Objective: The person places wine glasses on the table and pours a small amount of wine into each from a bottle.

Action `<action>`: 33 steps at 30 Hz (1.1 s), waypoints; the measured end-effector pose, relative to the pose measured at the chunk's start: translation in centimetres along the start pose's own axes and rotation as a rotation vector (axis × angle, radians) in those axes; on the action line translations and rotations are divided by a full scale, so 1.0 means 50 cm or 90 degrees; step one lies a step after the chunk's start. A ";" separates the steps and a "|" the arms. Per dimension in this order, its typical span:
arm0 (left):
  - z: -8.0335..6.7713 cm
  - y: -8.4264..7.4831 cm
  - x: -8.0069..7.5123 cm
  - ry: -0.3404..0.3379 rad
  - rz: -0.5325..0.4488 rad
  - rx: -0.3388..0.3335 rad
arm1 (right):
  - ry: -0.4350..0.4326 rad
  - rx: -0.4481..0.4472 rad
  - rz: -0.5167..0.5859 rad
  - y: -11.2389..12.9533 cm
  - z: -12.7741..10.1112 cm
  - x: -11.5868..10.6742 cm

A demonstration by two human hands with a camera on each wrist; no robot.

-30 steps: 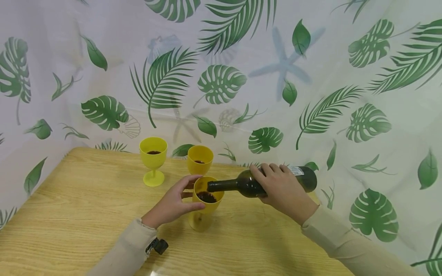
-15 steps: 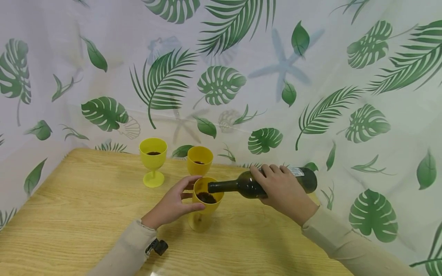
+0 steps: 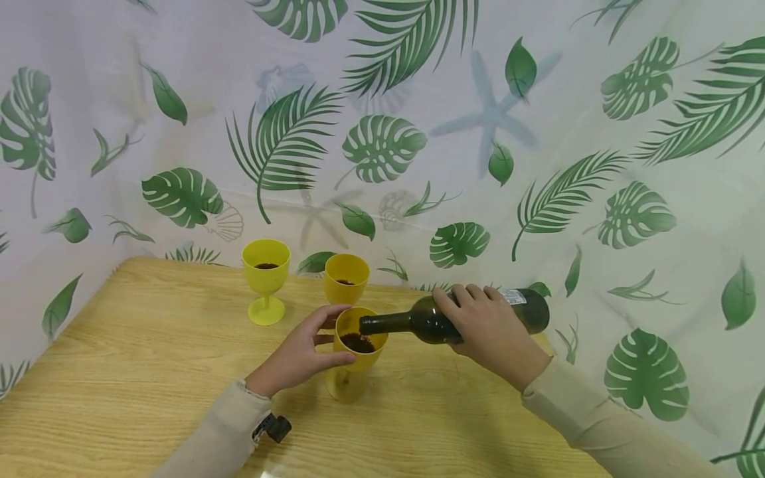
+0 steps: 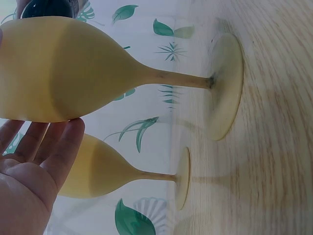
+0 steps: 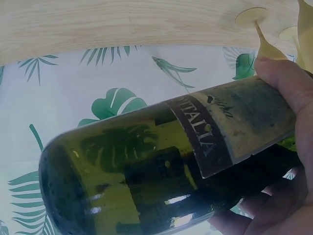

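Note:
With its neck over a yellow goblet (image 3: pixel 356 362), a dark green wine bottle (image 3: pixel 436 318) lies tilted nearly flat in my right hand (image 3: pixel 487 332). The right wrist view shows the labelled bottle (image 5: pixel 146 166) with thumb and fingers wrapped round it. My left hand (image 3: pixel 305 348) holds the goblet's bowl between thumb and fingers. Dark liquid with bubbles lies inside that bowl. In the left wrist view the foot of this goblet (image 4: pixel 102 68) stands on the table, and my fingers (image 4: pixel 63 147) press its side.
Behind the held goblet stands an orange-yellow goblet (image 3: pixel 346 275) with a little dark liquid. A brighter yellow goblet (image 3: pixel 265 282), also holding dark liquid, is to the left. The wooden table (image 3: pixel 149 365) meets a leaf-printed curtain (image 3: pixel 394 199) at the back.

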State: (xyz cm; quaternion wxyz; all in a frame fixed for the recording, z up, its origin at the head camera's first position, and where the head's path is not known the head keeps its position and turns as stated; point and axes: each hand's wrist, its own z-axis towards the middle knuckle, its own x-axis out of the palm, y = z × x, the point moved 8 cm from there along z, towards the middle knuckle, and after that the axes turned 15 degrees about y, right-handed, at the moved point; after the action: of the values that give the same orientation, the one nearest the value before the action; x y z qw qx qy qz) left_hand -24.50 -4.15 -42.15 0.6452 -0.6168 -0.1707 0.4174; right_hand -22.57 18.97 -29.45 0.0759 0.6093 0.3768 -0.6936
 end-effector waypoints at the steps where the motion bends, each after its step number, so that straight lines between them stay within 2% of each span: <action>1: 0.000 0.000 0.000 0.000 0.002 -0.001 | 0.001 0.000 0.000 0.000 0.000 0.000; 10: 0.001 0.003 0.000 -0.003 0.004 -0.009 | 0.005 -0.001 0.002 0.002 0.002 0.000; 33: 0.001 0.001 0.001 -0.005 -0.001 0.002 | 0.006 -0.003 0.000 0.003 0.004 -0.001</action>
State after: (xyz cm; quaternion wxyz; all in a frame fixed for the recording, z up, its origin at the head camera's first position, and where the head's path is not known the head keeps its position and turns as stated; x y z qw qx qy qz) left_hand -24.52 -4.09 -42.18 0.6455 -0.6142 -0.1730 0.4196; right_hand -22.64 18.71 -29.47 0.0755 0.6124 0.3791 -0.6896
